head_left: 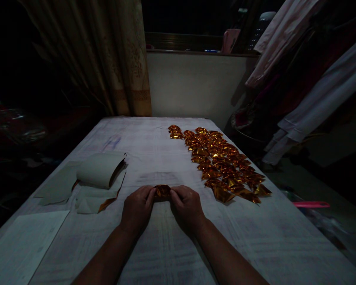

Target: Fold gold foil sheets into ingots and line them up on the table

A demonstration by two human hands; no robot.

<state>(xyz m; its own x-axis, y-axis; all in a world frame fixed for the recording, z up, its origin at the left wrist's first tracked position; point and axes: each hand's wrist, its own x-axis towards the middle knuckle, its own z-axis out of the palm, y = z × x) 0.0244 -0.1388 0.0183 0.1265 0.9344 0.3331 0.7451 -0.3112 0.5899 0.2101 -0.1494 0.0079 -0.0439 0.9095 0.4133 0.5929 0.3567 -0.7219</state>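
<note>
Between my two hands is a small folded piece of shiny gold foil paper, held just above or on the cloth near the table's middle. My left hand pinches its left end between thumb and fingers. The right end is pinched the same way by my right hand. To the right lie many folded gold foil pieces, pointed at the ends and set close together in rows. Left of my hands rest sheets of pale-backed foil paper, some curled, with gold showing along an edge.
A pale checked cloth covers the table. One flat white sheet lies at the near left. A curtain hangs at the back left, clothes at the right. On the window ledge stands a pink cup.
</note>
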